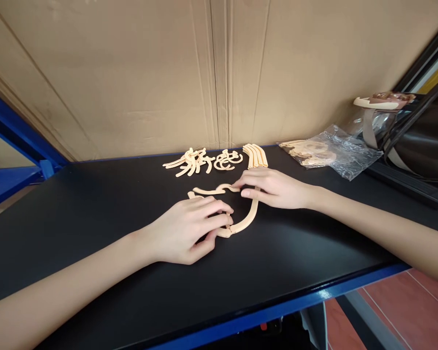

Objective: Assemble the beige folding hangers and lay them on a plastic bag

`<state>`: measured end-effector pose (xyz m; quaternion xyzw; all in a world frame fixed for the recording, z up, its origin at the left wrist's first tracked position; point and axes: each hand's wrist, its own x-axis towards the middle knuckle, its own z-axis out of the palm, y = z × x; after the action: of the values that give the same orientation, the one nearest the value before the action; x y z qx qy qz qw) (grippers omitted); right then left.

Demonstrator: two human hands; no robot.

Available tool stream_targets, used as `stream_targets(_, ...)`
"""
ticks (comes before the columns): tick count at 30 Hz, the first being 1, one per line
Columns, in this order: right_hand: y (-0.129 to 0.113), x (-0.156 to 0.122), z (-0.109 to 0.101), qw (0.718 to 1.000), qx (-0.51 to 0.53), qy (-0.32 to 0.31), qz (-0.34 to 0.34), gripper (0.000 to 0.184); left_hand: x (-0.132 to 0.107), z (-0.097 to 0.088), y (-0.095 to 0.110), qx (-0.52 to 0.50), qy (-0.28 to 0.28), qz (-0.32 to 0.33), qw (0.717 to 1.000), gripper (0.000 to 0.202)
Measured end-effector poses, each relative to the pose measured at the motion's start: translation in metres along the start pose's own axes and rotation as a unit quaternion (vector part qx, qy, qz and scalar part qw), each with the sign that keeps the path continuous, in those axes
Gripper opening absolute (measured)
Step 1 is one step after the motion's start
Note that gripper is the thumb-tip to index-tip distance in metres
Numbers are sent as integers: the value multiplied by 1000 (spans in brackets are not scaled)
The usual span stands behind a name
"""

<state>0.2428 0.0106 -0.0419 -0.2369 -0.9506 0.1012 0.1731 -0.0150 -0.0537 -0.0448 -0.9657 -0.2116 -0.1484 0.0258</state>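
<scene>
On the black tabletop (95, 209) lies a partly joined outline of thin tan wooden strips (246, 218). My left hand (190, 231) rests on its lower left part, fingers curled and pinching the strip near a joint. My right hand (273, 187) lies over the upper right part, fingertips pressing a curved top strip (211, 190) and the long curved side piece. Both palms face down.
Loose tan pieces lie at the back: a pile of small curved ones (191, 161), curly ones (228, 160) and a stack of bent strips (255, 155). A clear plastic bag (332, 153) with more pieces sits at the right, beside a dark object (419, 141). Cardboard (219, 73) lines the back.
</scene>
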Motion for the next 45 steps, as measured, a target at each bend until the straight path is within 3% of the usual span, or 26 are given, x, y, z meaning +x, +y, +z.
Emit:
stream_targets(3, 0, -1, -5, 999, 27, 13, 16, 31, 0, 1, -3, -59, -1, -60, 996, 25)
stream_targets(5, 2, -3, -6, 1000, 15, 5, -7, 30, 1, 2, -4, -86, 11, -97, 992, 23)
stream_targets(8, 6, -4, -5, 998, -8, -32, -47, 37, 3, 3, -6, -42, 66, -170, 982, 18)
stream_targets(10, 6, -4, -6, 997, -6, -59, -46, 32, 2, 6, -8, -5, 87, -261, 961, 12)
stream_targets(12, 4, -4, -9, 997, -12, -66, -36, 26, 0, 11, -11, -20, 75, -353, 932, 23)
stream_targets(14, -1, -4, -11, 997, -19, -60, -35, 22, -4, 16, -14, -66, 64, -396, 914, 29)
stream_targets(22, -20, -2, -4, 998, 14, -57, -29, 26, -5, 16, -34, -182, 78, -344, 918, 34)
stream_targets(25, -19, -1, 0, 1000, 16, -23, -2, 23, -2, 10, -31, -160, 129, -347, 915, 36)
stream_targets(27, -16, 0, 3, 999, 25, -2, 21, 18, 0, 7, -23, -118, 161, -303, 932, 34)
stream_targets(30, -12, 0, 4, 998, 48, 6, 49, 12, 1, 6, -8, -95, 59, -182, 977, 41)
stream_targets(32, -11, 0, 5, 995, 69, 7, 64, 12, 0, 8, -2, -86, -29, -134, 987, 59)
stream_targets(34, -11, -1, 4, 993, 86, 15, 76, 13, -1, 10, 1, -78, -74, -138, 985, 59)
stream_targets(36, -11, -1, 3, 992, 95, 19, 85, 15, -2, 12, 1, -80, -85, -161, 980, 46)
stream_targets(45, -13, 0, 4, 992, 76, 27, 98, 37, 2, 10, 3, -145, -6, -255, 956, 31)
